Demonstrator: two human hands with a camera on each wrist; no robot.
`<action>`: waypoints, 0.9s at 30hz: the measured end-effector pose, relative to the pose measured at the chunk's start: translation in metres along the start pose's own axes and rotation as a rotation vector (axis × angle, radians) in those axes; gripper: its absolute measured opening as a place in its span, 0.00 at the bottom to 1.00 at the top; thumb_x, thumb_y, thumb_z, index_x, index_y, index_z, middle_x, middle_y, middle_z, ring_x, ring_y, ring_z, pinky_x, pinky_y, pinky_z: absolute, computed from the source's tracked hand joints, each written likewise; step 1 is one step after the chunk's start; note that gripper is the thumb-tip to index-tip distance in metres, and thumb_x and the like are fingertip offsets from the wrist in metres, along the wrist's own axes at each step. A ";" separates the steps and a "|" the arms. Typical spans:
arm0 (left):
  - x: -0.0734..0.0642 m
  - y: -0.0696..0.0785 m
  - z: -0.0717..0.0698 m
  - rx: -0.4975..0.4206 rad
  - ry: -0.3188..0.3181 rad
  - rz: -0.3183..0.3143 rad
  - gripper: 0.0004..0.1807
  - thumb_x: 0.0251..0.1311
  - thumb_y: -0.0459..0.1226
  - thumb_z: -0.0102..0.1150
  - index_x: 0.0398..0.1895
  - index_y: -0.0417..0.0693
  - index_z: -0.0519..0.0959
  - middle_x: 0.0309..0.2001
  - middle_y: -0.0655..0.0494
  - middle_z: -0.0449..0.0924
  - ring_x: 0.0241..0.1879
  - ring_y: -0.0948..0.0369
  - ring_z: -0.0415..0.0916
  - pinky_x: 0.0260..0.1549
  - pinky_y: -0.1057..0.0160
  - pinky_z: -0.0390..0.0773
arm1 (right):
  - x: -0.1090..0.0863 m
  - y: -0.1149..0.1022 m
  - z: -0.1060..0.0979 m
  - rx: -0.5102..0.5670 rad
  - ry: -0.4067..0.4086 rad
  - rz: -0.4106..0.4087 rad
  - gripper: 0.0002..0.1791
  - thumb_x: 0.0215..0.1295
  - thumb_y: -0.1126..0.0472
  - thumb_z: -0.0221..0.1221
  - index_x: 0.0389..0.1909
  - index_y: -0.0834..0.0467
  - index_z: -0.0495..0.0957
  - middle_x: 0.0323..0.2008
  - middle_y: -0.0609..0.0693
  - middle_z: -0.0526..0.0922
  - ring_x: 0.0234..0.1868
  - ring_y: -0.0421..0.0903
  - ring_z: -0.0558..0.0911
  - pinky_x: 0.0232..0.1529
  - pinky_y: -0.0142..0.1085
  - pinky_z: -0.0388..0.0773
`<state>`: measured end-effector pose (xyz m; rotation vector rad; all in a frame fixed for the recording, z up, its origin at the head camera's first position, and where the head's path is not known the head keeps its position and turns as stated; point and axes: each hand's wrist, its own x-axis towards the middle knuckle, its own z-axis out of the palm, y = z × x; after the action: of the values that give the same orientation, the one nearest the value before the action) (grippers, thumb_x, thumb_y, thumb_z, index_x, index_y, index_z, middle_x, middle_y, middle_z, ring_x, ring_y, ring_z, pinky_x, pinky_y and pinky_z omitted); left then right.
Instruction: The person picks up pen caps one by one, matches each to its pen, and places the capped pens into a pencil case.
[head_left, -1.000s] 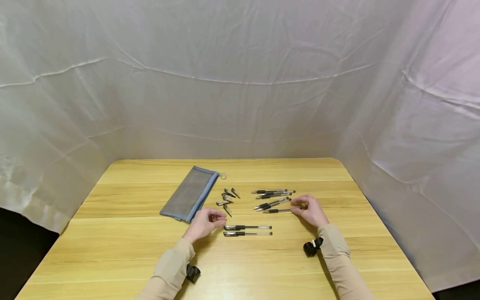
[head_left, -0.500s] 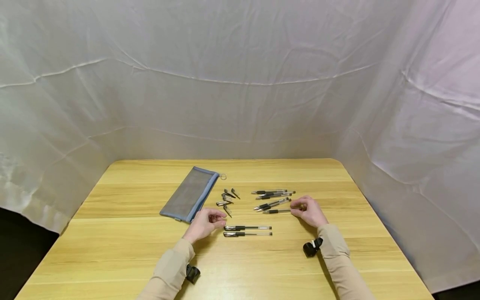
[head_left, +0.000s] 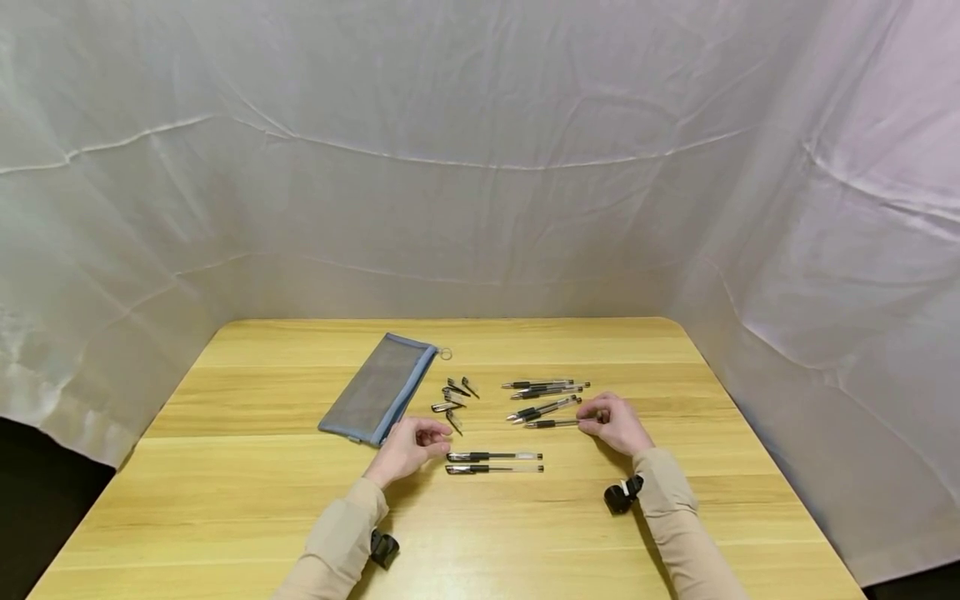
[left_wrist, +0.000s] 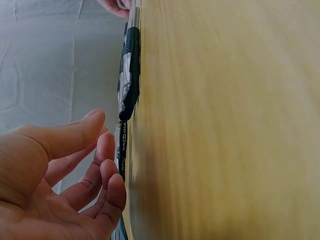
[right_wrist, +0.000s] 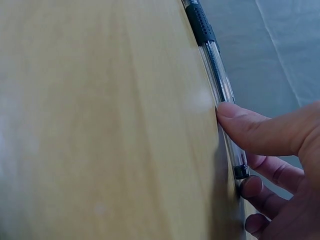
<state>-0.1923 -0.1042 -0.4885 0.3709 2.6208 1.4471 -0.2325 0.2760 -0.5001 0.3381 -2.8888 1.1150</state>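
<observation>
Clear plastic pen (right_wrist: 215, 75), lying leftward from the right grip (head_left: 618, 425), which pinches its tail end; presumably light, stiff, slick, best taken by the dark textured band (right_wrist: 200, 24). Left grip (head_left: 408, 450): empty, loosely curved, just beside two capped pens (head_left: 480, 457).

On the table (head_left: 480, 537) – pouch (head_left: 373, 388) left, uncapped pens (head_left: 546, 408) right, caps (head_left: 448, 407) between; two capped pens (head_left: 497, 456) in front.

Pale grey sheeting (head_left: 480, 208), creased and faintly glossy (pinkish toward the upper right), hangs around the back and both sides of a light wood-grain table (head_left: 525, 542) with rounded far corners. A dark area (head_left: 45, 496) shows at lower left, possibly floor, too dim to tell.
</observation>
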 end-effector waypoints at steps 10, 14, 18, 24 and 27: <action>-0.001 0.001 0.000 -0.002 -0.001 -0.002 0.10 0.59 0.31 0.68 0.45 0.38 0.86 0.34 0.52 0.85 0.31 0.64 0.75 0.31 0.71 0.73 | 0.002 0.002 0.002 -0.035 -0.003 -0.083 0.04 0.59 0.70 0.67 0.33 0.58 0.86 0.38 0.54 0.82 0.38 0.45 0.75 0.40 0.35 0.69; -0.001 0.001 0.000 -0.005 -0.001 -0.006 0.10 0.59 0.31 0.68 0.44 0.39 0.86 0.34 0.52 0.85 0.31 0.64 0.75 0.31 0.71 0.73 | 0.001 0.005 0.003 -0.041 -0.001 -0.105 0.05 0.59 0.71 0.67 0.32 0.57 0.86 0.38 0.54 0.82 0.39 0.45 0.76 0.40 0.35 0.70; 0.000 0.000 0.000 -0.004 0.006 -0.005 0.10 0.59 0.30 0.69 0.44 0.39 0.86 0.34 0.52 0.85 0.31 0.64 0.74 0.31 0.71 0.73 | 0.000 0.004 0.003 -0.037 -0.003 -0.120 0.05 0.60 0.71 0.67 0.32 0.58 0.86 0.38 0.54 0.82 0.40 0.47 0.77 0.40 0.35 0.70; 0.000 -0.001 0.000 -0.006 0.010 -0.003 0.11 0.58 0.30 0.69 0.44 0.39 0.86 0.33 0.52 0.85 0.31 0.64 0.74 0.31 0.72 0.73 | -0.002 -0.002 0.003 -0.039 -0.011 -0.111 0.05 0.59 0.70 0.67 0.34 0.58 0.86 0.40 0.54 0.83 0.43 0.50 0.79 0.44 0.37 0.72; 0.000 -0.001 0.000 -0.010 0.013 0.000 0.11 0.58 0.29 0.69 0.44 0.38 0.86 0.33 0.52 0.84 0.31 0.64 0.75 0.31 0.72 0.73 | -0.003 -0.004 0.003 -0.032 -0.018 -0.109 0.05 0.59 0.70 0.66 0.34 0.60 0.86 0.40 0.56 0.83 0.44 0.52 0.80 0.46 0.39 0.74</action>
<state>-0.1927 -0.1049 -0.4889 0.3616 2.6226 1.4661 -0.2285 0.2715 -0.5000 0.5010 -2.8606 1.0537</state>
